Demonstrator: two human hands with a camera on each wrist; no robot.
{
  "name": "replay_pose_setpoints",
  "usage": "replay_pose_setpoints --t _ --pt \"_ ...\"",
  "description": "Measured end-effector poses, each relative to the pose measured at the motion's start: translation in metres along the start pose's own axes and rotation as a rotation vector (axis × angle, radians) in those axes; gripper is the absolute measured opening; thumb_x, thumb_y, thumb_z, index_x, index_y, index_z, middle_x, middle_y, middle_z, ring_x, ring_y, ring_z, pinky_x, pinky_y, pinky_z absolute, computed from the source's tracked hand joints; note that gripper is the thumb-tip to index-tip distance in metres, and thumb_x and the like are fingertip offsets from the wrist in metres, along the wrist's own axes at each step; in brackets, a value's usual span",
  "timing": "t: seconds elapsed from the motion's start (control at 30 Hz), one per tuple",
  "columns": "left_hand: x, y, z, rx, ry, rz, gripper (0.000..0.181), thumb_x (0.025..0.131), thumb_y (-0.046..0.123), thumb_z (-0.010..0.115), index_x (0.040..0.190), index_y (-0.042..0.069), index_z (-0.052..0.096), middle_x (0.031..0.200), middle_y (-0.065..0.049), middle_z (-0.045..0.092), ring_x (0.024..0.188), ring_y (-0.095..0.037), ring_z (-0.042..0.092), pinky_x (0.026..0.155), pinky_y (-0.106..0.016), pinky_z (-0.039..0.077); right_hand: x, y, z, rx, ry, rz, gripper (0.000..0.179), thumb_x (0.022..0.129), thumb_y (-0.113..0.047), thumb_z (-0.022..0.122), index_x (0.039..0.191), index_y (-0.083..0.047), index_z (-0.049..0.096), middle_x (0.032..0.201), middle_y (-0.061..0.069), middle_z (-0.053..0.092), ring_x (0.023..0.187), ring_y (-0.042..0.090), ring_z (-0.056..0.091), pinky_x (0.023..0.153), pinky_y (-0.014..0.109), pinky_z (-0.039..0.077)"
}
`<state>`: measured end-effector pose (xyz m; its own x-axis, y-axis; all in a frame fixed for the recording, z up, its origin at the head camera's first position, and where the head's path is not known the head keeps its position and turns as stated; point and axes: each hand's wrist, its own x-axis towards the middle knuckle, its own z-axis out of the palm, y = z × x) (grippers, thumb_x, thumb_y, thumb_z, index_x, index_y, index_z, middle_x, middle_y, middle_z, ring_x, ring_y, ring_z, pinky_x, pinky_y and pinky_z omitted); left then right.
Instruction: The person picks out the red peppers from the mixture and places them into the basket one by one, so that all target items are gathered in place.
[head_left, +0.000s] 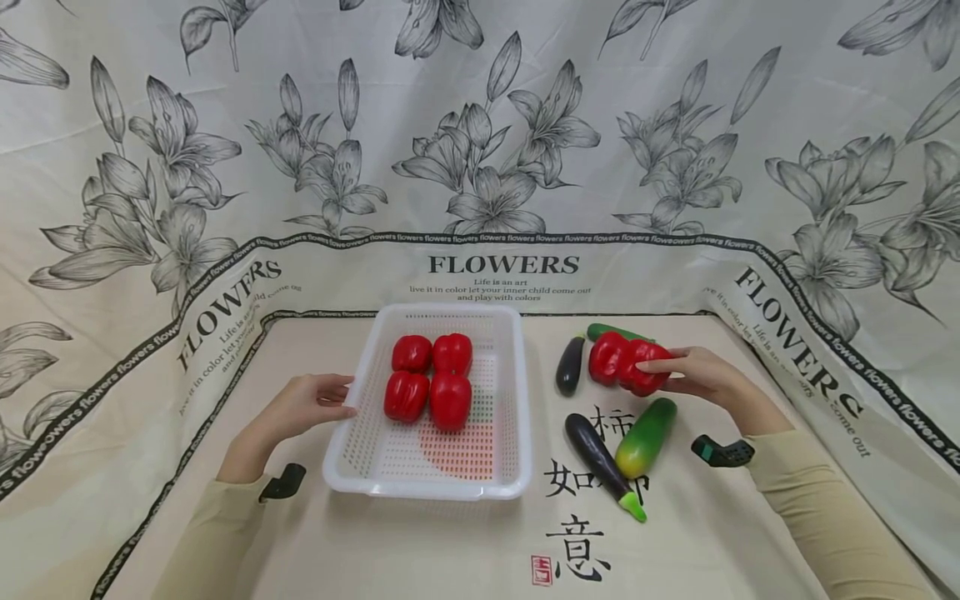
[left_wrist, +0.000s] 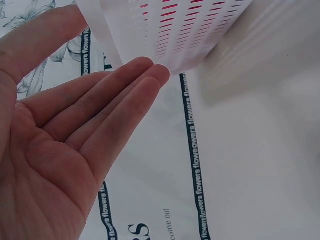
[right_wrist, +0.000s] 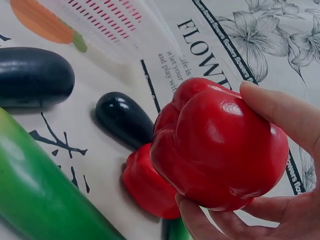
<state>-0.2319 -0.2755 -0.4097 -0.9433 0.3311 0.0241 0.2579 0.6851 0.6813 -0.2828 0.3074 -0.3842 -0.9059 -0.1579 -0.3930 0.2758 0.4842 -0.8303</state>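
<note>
My right hand [head_left: 697, 375] holds a red bell pepper [right_wrist: 225, 145] between thumb and fingers, above the table at the right. Behind it in the head view a second red bell pepper [head_left: 606, 354] lies on the cloth. At the left, my left hand [head_left: 303, 404] is beside the white plastic basket [head_left: 341, 433]; its fairly straight fingers [left_wrist: 125, 95] reach to the basket's outer wall, and the thumb [left_wrist: 50, 40] is near the rim. Several red bell peppers [head_left: 450, 400] sit in the basket's left and middle part.
A small eggplant [head_left: 570, 367] and a green cucumber-like vegetable [head_left: 600, 330], partly hidden, lie near the held pepper. Closer in, a longer eggplant [head_left: 600, 450] lies against a green-yellow vegetable [head_left: 648, 435]. A flower-printed curtain [head_left: 495, 133] stands behind the table.
</note>
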Motion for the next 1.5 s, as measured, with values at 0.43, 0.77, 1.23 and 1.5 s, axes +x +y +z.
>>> replay_pose_setpoints --t 0.43,0.77,1.23,1.5 --pt "-0.001 -0.001 0.000 -0.015 0.000 0.006 0.060 0.081 0.028 0.075 0.128 -0.003 0.055 0.112 -0.018 0.067 0.099 -0.030 0.066 0.083 -0.043 0.056 -0.004 -0.022 0.018 -0.020 -0.059 -0.064 0.081 0.090 -0.033 0.064 0.141 0.014 0.023 0.140 0.029 0.036 0.112 0.029 0.055 0.094 0.034 0.052" --pt "0.001 -0.001 0.000 -0.020 -0.001 0.009 0.061 0.080 0.029 0.076 0.128 -0.003 0.055 0.110 -0.018 0.068 0.098 -0.030 0.067 0.082 -0.043 0.057 -0.001 -0.036 0.031 -0.008 -0.096 -0.058 0.078 0.089 -0.032 0.066 0.140 0.013 0.026 0.139 0.028 0.038 0.110 0.027 0.056 0.097 0.037 0.050" --pt "0.004 -0.001 0.000 -0.024 -0.013 0.019 0.059 0.080 0.027 0.077 0.126 -0.003 0.057 0.108 -0.016 0.069 0.097 -0.028 0.067 0.082 -0.042 0.057 0.005 -0.050 0.053 0.018 -0.121 -0.075 0.084 0.086 -0.029 0.069 0.141 0.012 0.021 0.139 0.028 0.037 0.107 0.027 0.058 0.098 0.041 0.049" --pt "0.002 -0.001 -0.001 -0.021 -0.005 0.021 0.058 0.080 0.027 0.077 0.126 -0.002 0.057 0.107 -0.016 0.069 0.096 -0.029 0.067 0.081 -0.042 0.057 0.010 -0.061 0.068 0.015 -0.132 -0.073 0.079 0.083 -0.030 0.072 0.138 0.008 0.030 0.128 0.019 0.047 0.094 0.021 0.056 0.079 0.026 0.052"
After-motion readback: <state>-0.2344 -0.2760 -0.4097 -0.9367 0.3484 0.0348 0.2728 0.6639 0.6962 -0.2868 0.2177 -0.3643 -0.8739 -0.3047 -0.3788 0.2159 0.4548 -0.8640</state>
